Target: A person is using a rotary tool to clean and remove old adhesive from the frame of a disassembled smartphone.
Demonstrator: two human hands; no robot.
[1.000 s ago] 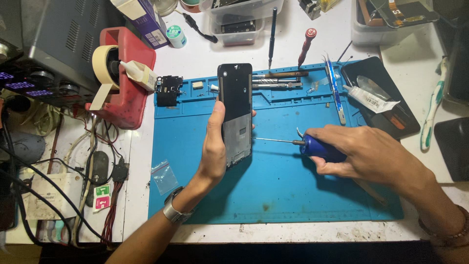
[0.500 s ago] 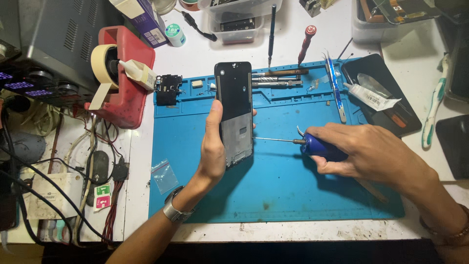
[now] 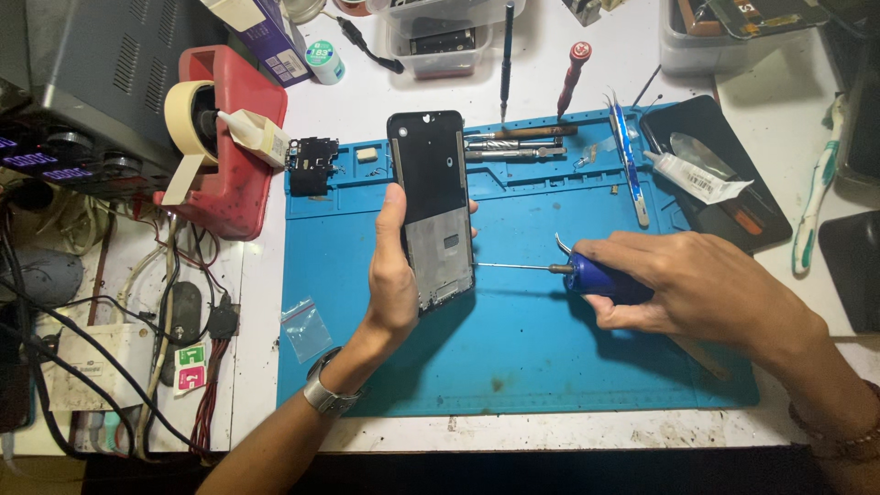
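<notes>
Containers first: there's a clear tub (image 3: 438,38) at the top middle of the counter (image 3: 752,183) with some dark flat part in it, hard to tell what exactly. Another clear bin (image 3: 733,37) sits top right holding what looks like a dark flat panel, partly cut off by the frame. The black tray (image 3: 733,197) just off the mat's right corner has a white tube (image 3: 694,176) lying across it plus a clear curved bit. The red tape holder (image 3: 234,147) on the left carries a roll of masking tape (image 3: 191,115) and a small glue bottle (image 3: 249,134).

Now the main thing — the phone (image 3: 434,209) is held up over the blue mat (image 3: 513,357), long side running away from the camera, tilted a bit. The left hand (image 3: 392,266) has it by the lower half: thumb along the left edge, fingertips just peeking round the right edge, so that grip is closed on the phone. Upper part is black, lower part shows a bare grey inner plate.

The right hand (image 3: 697,284) is wrapped tight round the blue handle of a screwdriver (image 3: 587,273) — the thin shaft lies nearly level, pointing left, with the tip touching the phone's right edge just below the left fingertips.

Tweezers (image 3: 629,160) and a small circuit board (image 3: 312,165) lie along the mat's top strip.
</notes>
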